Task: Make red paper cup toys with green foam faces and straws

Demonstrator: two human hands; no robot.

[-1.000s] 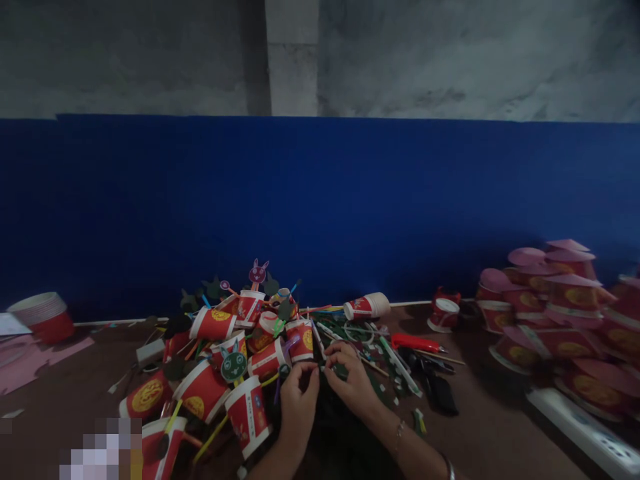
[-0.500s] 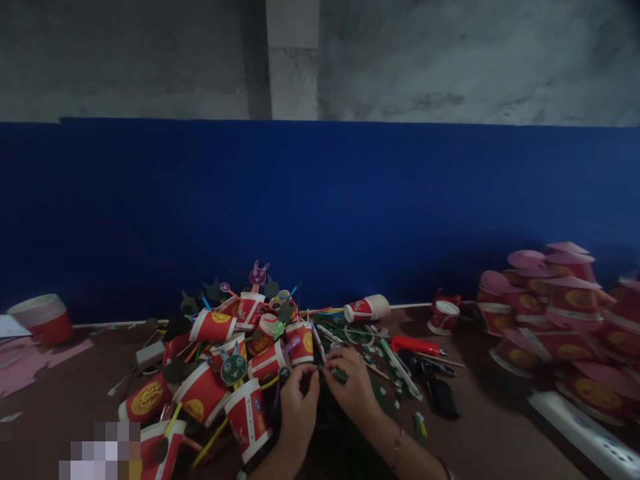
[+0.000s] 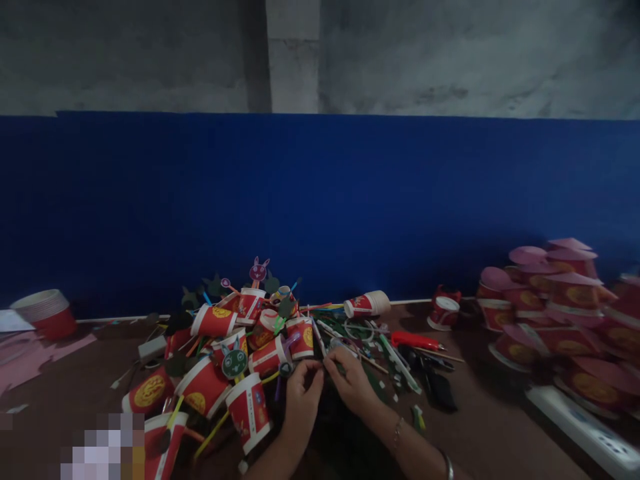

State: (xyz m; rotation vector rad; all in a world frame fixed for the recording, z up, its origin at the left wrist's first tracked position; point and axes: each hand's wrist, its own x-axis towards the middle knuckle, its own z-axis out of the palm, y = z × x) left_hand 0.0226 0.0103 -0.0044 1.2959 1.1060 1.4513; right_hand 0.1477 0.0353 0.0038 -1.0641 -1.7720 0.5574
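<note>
A red cup (image 3: 301, 338) sits just beyond our left hand (image 3: 303, 397), to the right of the green rabbit face (image 3: 235, 362). Both our hands work farther right of that face, tips near each other. Our left thumb and forefinger are narrow, as are those of our right hand (image 3: 349, 377); we cannot tell what, if anything, they pinch. For such close fingertip work, we judge a light pinch and steady wrists best, with our knuckles clear of the cup. Well right of the face lie a red tool (image 3: 417, 341) and pink-topped cups (image 3: 574, 293); behind it rises a blue partition (image 3: 320, 200).
</note>
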